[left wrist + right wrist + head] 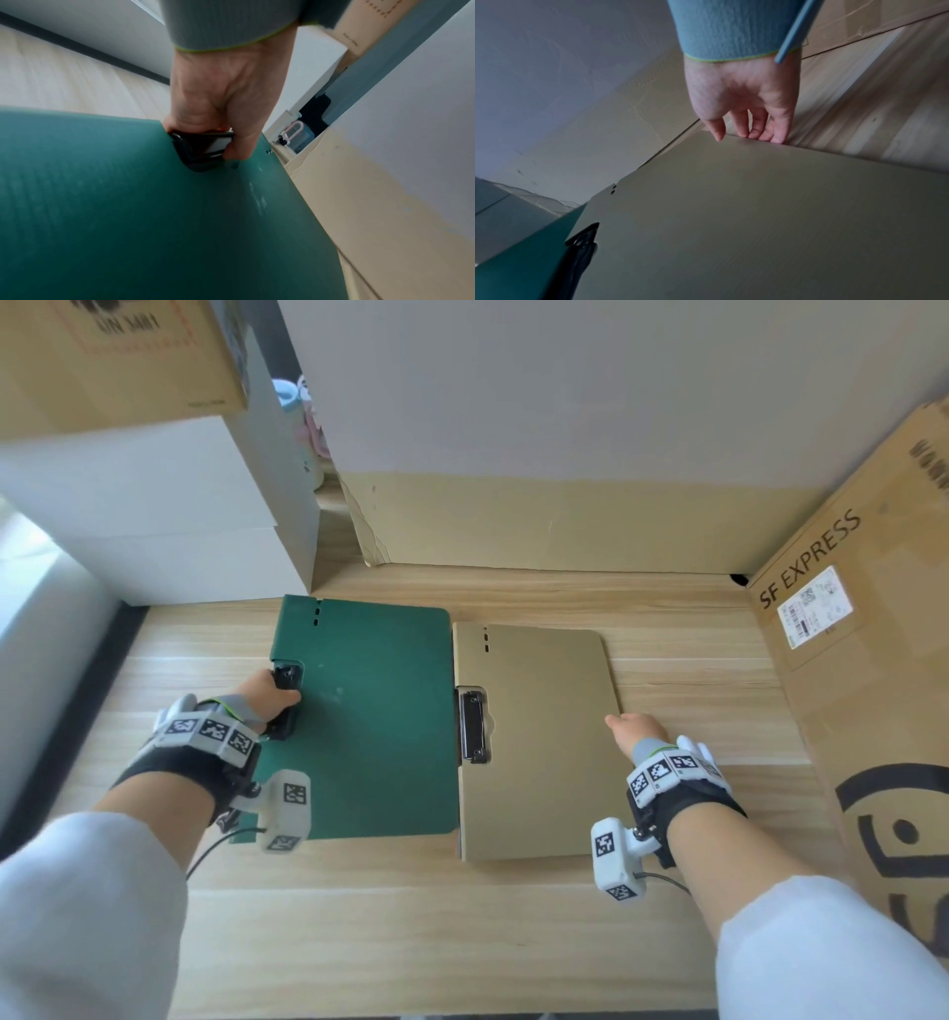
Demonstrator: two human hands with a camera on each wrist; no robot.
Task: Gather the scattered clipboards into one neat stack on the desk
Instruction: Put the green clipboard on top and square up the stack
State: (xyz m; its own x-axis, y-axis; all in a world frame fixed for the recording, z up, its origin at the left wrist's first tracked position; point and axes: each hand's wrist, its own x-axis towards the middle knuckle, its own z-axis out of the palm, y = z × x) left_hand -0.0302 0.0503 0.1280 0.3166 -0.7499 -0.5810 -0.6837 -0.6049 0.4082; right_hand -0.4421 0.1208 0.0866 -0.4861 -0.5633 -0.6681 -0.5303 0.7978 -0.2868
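Two clipboards lie side by side on the wooden desk. The green clipboard is on the left, the tan clipboard on the right, their long edges almost touching. My left hand grips the black clip on the left edge of the green clipboard, thumb on top. My right hand rests at the right edge of the tan clipboard. Its fingers hang fairly straight and touch that edge, with the thumb tip at the board's top. The tan board's own black clip faces the green board.
A large SF EXPRESS cardboard box walls off the right side. White boxes stand at the back left, and a tall cardboard panel closes the back. Bare desk lies in front of the clipboards.
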